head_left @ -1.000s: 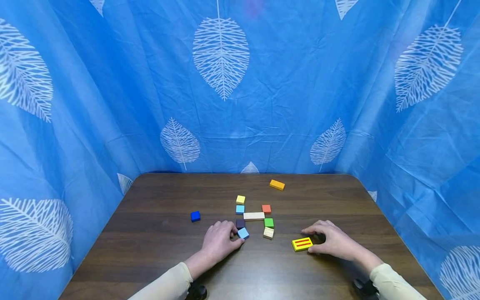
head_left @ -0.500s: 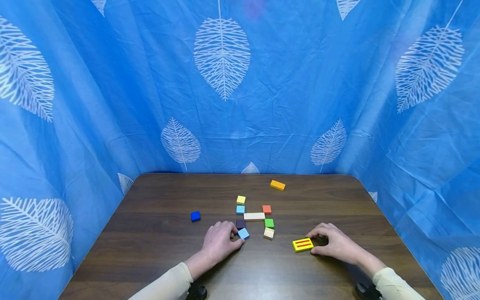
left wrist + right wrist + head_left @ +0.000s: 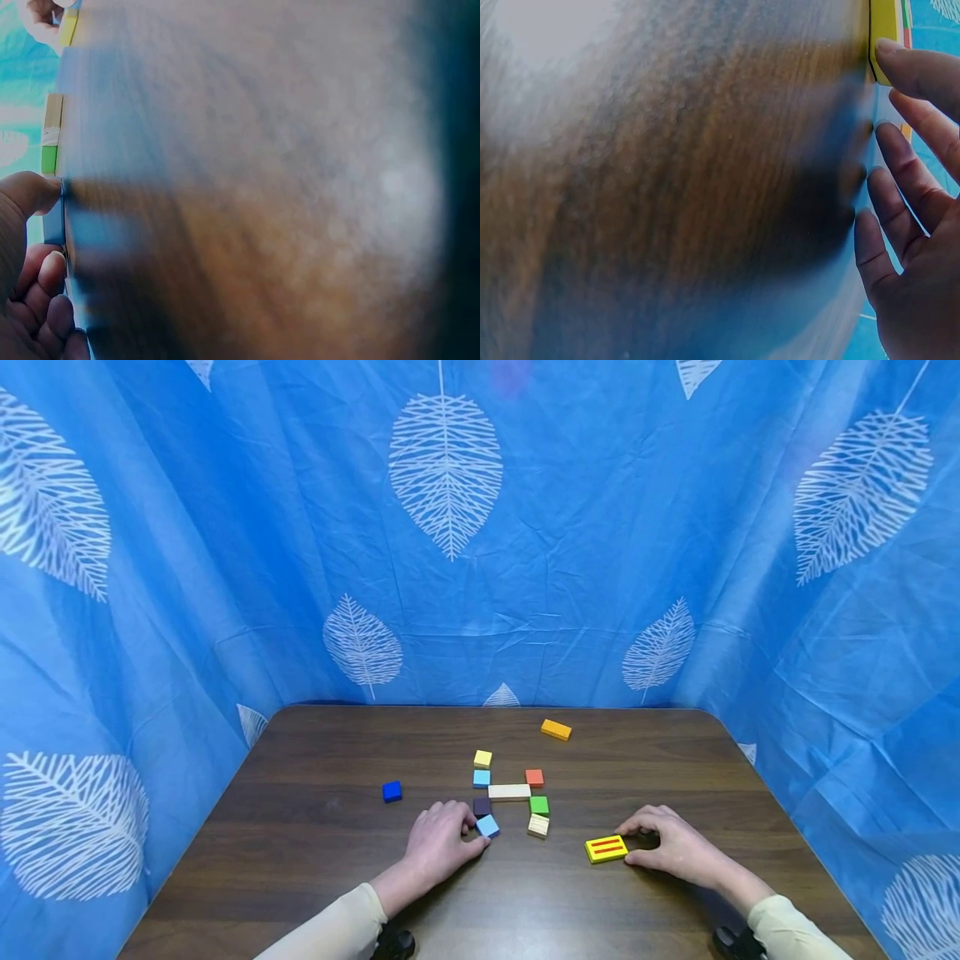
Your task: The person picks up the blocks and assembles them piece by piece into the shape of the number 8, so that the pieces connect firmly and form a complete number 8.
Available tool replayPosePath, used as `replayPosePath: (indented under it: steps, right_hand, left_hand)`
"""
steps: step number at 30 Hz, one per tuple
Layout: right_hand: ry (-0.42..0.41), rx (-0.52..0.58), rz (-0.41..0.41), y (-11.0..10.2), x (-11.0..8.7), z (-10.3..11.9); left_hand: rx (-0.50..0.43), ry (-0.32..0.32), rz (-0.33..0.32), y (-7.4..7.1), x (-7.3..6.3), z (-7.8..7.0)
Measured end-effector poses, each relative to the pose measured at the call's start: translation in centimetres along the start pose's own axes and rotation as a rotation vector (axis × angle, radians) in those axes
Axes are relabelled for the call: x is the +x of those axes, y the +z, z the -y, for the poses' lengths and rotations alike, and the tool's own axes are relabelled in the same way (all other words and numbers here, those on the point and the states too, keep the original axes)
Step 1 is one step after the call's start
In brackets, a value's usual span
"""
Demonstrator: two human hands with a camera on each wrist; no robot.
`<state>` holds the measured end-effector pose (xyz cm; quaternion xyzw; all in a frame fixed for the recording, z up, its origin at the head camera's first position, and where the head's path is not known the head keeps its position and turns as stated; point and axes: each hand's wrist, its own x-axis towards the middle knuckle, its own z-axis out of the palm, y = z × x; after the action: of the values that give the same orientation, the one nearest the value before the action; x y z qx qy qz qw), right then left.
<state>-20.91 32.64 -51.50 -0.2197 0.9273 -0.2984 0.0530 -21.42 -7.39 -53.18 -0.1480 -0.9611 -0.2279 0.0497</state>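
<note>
On a brown wood-grain table (image 3: 517, 914), left to right
Leftmost, a blue square block (image 3: 392, 791). Next, back to front: yellow square block (image 3: 482, 758), sky-blue square block (image 3: 482, 778), dark purple square block (image 3: 482, 807), light-blue square block (image 3: 487, 825) in the left hand (image 3: 438, 842). Then a cream rectangular block (image 3: 509, 792); right of it, back to front: red-orange square block (image 3: 534, 777), green square block (image 3: 539, 806), striped wooden square block (image 3: 537, 825). Behind these, an orange rectangular block (image 3: 556, 729); rightward, a red-striped yellow rectangular block (image 3: 606, 848) beside the right hand (image 3: 671, 845).

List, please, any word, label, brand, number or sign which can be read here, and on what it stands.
None: no readable word, label, brand or number shows in any view.
The yellow block bears only two red stripes; the blue cloth, only white leaf prints.
</note>
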Motion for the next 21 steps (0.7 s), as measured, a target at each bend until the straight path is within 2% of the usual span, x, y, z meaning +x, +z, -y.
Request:
replayPosePath:
  steps: [21]
  right_hand:
    - [0.021,0.006,-0.008,0.18,-0.05,-0.09]
  left_hand:
    - [-0.008,0.004,-0.001,0.04,-0.07,0.06]
